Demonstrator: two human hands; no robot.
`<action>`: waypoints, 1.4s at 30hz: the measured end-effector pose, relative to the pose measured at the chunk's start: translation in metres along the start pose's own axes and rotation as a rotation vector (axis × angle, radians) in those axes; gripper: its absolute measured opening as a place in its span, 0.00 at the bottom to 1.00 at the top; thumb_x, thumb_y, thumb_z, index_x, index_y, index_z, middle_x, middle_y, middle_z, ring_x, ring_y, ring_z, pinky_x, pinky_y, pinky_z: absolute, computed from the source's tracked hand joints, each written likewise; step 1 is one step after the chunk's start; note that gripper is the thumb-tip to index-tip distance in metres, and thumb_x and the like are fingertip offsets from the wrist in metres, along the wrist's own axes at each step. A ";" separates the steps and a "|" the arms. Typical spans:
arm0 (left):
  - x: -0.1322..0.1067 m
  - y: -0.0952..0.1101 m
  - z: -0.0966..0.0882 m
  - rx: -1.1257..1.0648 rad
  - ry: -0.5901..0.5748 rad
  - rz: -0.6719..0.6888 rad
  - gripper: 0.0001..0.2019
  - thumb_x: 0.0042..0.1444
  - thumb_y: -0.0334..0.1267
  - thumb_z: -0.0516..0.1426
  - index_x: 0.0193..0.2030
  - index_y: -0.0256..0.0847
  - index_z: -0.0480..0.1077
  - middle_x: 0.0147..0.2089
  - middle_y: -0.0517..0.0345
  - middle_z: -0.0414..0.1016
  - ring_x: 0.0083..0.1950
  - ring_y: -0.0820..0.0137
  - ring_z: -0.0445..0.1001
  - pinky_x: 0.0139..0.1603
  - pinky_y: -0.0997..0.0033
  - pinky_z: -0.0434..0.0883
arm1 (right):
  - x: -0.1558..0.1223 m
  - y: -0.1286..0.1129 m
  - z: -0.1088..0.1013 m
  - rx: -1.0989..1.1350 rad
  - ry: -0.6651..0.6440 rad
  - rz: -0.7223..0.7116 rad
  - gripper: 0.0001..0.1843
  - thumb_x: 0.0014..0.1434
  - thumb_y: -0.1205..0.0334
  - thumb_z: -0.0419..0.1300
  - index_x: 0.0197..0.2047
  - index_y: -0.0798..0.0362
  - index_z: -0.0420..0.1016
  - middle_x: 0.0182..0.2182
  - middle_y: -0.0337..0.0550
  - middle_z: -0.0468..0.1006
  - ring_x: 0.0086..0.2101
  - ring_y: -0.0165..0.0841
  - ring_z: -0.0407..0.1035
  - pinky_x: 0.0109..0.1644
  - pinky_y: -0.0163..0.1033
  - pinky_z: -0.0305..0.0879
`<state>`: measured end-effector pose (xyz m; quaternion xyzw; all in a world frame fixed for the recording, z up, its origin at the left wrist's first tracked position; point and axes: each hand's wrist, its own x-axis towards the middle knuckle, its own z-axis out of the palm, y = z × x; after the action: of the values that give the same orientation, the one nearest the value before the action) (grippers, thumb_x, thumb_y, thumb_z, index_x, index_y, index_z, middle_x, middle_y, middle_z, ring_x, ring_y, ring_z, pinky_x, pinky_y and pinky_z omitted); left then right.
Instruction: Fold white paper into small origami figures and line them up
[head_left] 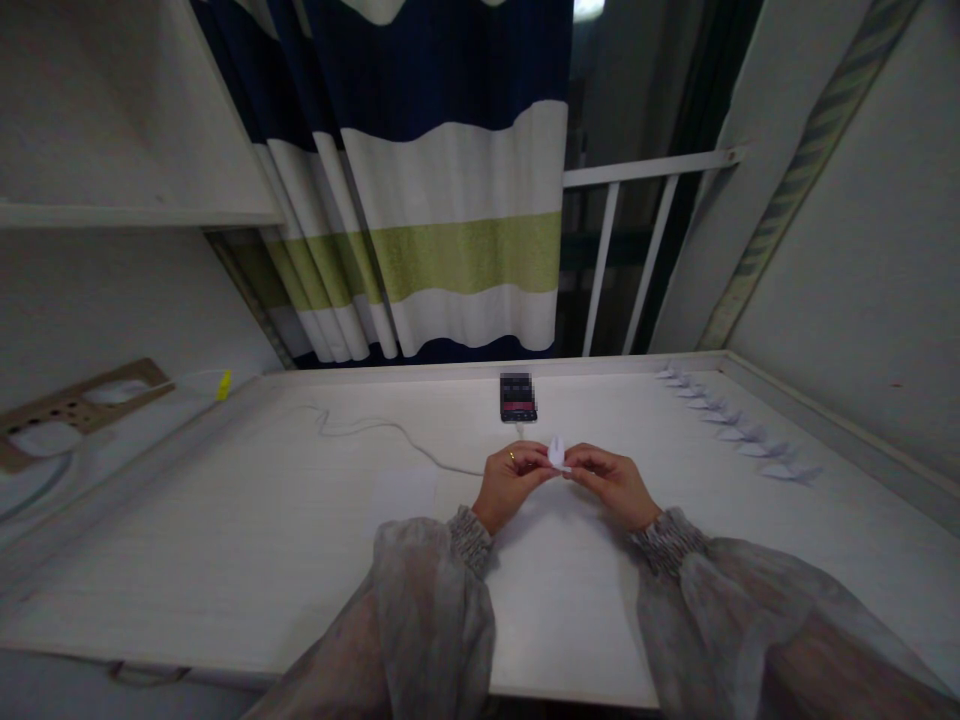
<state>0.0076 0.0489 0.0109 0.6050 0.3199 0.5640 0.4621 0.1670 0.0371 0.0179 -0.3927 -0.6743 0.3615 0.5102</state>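
The left hand (512, 485), a ring on one finger, and the right hand (613, 486) both pinch a small folded white paper (556, 452) between their fingertips, above the tabletop (225, 560). Just beyond is a phone (517, 397); to the left, a thin pale cable (409, 438). Folded paper pieces (742, 434) line up at the far right. Behind hangs a striped curtain (457, 180).
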 end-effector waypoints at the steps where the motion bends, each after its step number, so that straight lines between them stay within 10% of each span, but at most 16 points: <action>1: 0.000 0.001 0.001 -0.015 0.008 -0.010 0.04 0.35 0.34 0.63 0.20 0.38 0.73 0.33 0.54 0.72 0.34 0.72 0.70 0.39 0.71 0.68 | 0.000 -0.001 0.001 0.016 0.009 0.019 0.07 0.45 0.59 0.61 0.24 0.53 0.72 0.26 0.40 0.72 0.29 0.31 0.65 0.35 0.37 0.62; 42: -0.004 0.005 0.017 -0.307 0.168 -0.234 0.14 0.31 0.34 0.65 0.24 0.35 0.65 0.25 0.62 0.70 0.29 0.77 0.69 0.36 0.73 0.68 | -0.004 -0.003 0.016 0.134 0.243 0.182 0.19 0.35 0.48 0.66 0.22 0.54 0.66 0.18 0.37 0.70 0.21 0.27 0.63 0.26 0.34 0.61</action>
<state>0.0227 0.0404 0.0156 0.4370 0.3356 0.5972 0.5829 0.1515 0.0311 0.0158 -0.4581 -0.5435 0.4006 0.5782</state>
